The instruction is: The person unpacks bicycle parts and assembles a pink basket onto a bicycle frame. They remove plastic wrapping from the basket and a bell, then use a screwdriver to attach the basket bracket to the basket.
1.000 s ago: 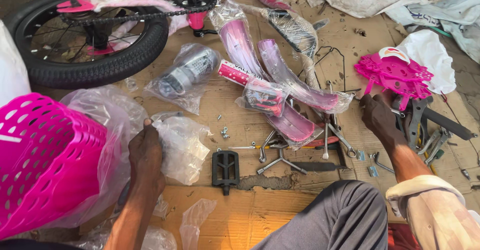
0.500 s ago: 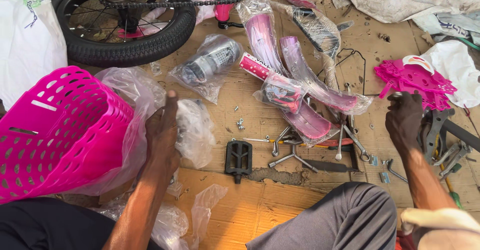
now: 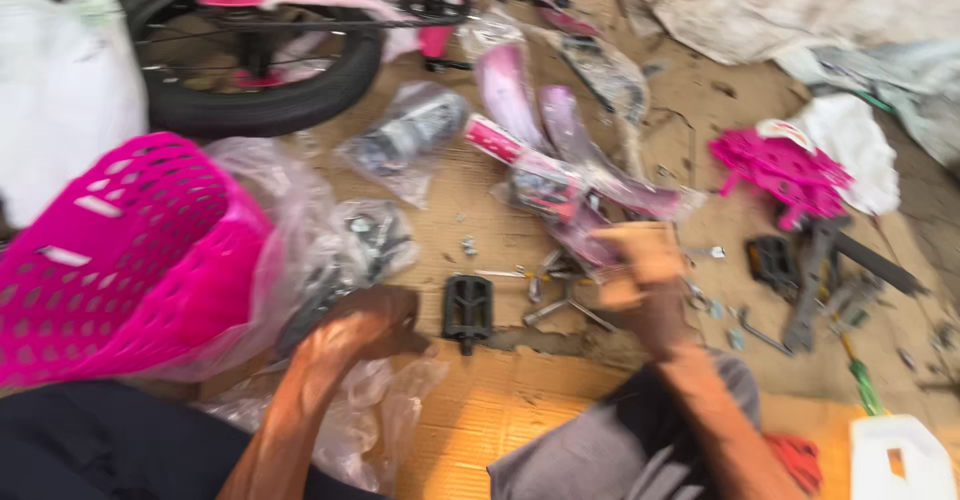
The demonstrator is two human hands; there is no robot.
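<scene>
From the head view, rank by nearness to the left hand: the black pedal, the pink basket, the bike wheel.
Measured from the left hand:
1. Black pedal, just to its right on the cardboard.
2. Pink basket, to its left, in clear plastic wrap.
3. Bike wheel, far up at the top left.

Pink basket (image 3: 120,260) at cardboard's left edge; bicycle wheel (image 3: 255,60) far left corner; white cloth (image 3: 850,140) right edge.
</scene>
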